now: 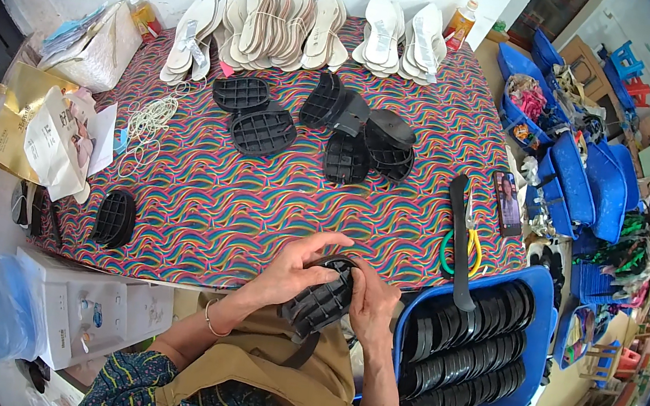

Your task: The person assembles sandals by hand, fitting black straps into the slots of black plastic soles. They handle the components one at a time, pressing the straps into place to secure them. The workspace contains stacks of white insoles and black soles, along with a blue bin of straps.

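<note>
At the table's near edge, above my lap, I hold a black shoe platform piece point(322, 301) with an open grid of cells on its face. My left hand point(293, 269), with a bangle at its wrist, grips the piece from the left, thumb on the grid and index finger stretched out past it. My right hand point(374, 306) pinches the right side near the top. A dark strip hangs below the piece. Similar black grid pieces point(263, 130) lie in the middle of the table, and a small stack of black pieces point(115, 219) stands at its left.
A blue basket point(397, 340) packed with rows of black pieces is at my right. Scissors point(475, 247), a long black strip point(461, 241) and a phone point(507, 202) lie on the right side. Bundled insoles point(270, 23) line the wall; white cord point(147, 122) and bags point(54, 143) lie left.
</note>
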The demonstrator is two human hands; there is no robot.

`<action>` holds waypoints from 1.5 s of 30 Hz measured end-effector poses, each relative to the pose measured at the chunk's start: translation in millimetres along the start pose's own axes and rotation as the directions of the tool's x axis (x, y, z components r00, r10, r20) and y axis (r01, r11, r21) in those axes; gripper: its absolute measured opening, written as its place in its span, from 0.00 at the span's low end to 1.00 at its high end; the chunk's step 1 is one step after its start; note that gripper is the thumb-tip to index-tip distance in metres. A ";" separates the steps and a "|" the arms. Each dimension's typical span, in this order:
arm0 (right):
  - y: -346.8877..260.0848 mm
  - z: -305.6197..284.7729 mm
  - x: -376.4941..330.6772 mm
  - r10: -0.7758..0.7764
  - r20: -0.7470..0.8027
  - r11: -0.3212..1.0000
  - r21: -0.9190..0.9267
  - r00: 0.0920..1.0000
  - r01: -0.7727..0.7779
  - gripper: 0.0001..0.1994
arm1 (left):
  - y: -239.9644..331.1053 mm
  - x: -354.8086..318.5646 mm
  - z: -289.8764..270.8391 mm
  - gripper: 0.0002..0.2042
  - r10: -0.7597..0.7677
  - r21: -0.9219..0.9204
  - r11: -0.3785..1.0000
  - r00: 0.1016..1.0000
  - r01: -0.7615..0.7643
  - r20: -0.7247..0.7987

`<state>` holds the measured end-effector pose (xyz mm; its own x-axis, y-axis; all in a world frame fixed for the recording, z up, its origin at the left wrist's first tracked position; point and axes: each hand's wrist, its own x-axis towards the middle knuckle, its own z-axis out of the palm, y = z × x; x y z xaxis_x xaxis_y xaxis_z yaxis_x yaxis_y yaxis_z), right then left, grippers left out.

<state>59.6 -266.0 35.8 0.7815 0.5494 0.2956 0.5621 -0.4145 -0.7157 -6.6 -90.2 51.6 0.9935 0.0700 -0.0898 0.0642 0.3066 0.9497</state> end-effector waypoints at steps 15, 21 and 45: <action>-17.1 5.4 -3.7 0.245 -0.069 0.928 0.305 0.967 -0.213 0.18 | 14.1 -1.4 10.8 0.24 0.041 -0.076 0.996 0.995 -0.048 -0.089; -22.7 9.9 2.7 0.312 -0.051 0.745 0.633 0.949 -0.211 0.19 | 9.7 0.6 13.9 0.23 0.115 0.024 0.993 0.983 -0.113 -0.140; -29.9 17.9 10.2 0.507 -0.019 0.336 0.925 0.862 -0.178 0.16 | 3.0 0.6 24.1 0.23 0.253 0.096 0.967 0.936 -0.236 -0.247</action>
<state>45.9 -235.0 49.0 0.9634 0.2501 -0.0959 -0.2001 0.4340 -0.8784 -3.6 -112.1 61.7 0.9224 0.3774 0.0816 -0.1630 0.1890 0.9683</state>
